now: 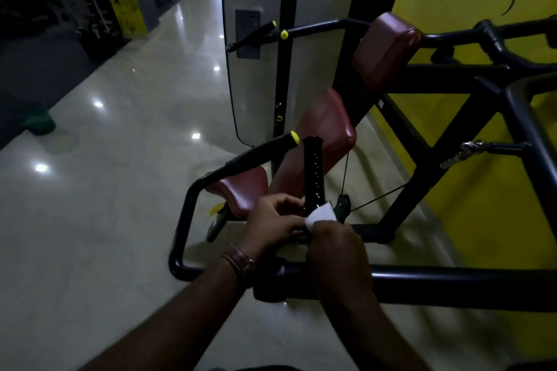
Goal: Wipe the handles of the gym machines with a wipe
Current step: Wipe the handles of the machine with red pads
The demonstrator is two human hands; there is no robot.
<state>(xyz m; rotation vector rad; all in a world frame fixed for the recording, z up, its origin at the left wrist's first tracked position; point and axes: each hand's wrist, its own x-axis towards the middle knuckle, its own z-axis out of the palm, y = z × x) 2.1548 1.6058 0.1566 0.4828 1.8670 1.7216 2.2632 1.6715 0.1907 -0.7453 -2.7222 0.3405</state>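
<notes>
Open floor lies left of the machine. Near the upright handle, the yellow-tipped handle crowds its left, the red seat stands behind, and a thick black bar crosses nearest.

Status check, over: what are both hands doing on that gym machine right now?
Right hand holds white wipe at base of upright black handle. Left hand curled beside handle base. Nothing blocking the handle.
</notes>
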